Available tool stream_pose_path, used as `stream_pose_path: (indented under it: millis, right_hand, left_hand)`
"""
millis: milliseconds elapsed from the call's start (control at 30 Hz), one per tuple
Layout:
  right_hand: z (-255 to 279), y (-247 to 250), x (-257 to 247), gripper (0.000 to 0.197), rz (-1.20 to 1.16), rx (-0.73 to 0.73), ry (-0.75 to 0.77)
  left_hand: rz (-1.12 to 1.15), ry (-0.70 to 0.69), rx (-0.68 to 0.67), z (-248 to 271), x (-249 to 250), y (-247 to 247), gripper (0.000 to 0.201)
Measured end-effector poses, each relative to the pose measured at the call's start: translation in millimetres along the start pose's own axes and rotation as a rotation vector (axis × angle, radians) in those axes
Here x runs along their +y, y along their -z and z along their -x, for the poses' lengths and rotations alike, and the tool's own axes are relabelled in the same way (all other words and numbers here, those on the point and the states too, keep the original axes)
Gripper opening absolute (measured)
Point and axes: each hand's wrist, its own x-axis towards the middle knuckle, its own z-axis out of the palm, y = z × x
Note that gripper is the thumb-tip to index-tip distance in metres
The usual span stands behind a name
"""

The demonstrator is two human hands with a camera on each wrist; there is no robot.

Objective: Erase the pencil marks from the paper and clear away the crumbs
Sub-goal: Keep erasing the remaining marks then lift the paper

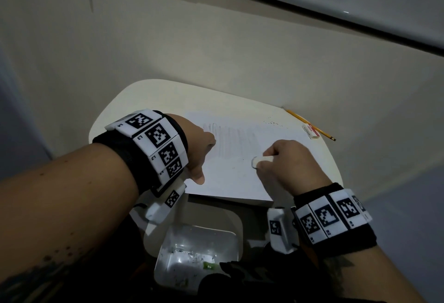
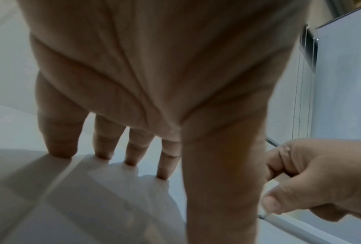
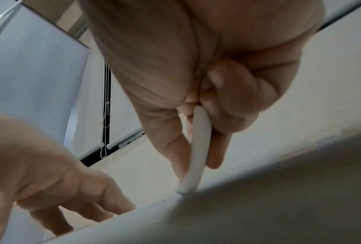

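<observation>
A small white table [image 1: 113,110] with rounded corners stands on a pale beige floor [image 1: 120,38], brightly lit while the room around it is dim. Far right, a roller blind [image 2: 342,82] hangs with its bead chain [image 3: 104,115].

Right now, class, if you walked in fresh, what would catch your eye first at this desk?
The right hand pinches a white eraser with its tip on the paper, just below the grey pencil marks. The left hand presses its fingertips on the sheet's left side. A second eraser and a yellow pencil lie at the desk's far right.
</observation>
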Motion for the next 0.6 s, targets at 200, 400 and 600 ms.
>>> stream_pose_path:
  millis: [200, 400, 600]
  right_hand:
    - [17.8, -12.0, -20.4, 0.019, -0.116, -0.214, 0.148]
    - [2.2, 3.4, 2.3, 0.019, -0.011, -0.005, 0.006]
    - [16.6, -9.1, -13.8, 0.018, -0.113, -0.194, 0.109]
  left_hand:
    - [0.038, 0.019, -0.006, 1.8, 1.7, 1.7, 0.091]
    - [0.027, -0.002, 0.001, 4.9, 3.6, 3.1, 0.064]
    - [0.045, 0.009, -0.013, 6.9, 4.6, 4.3, 0.068]
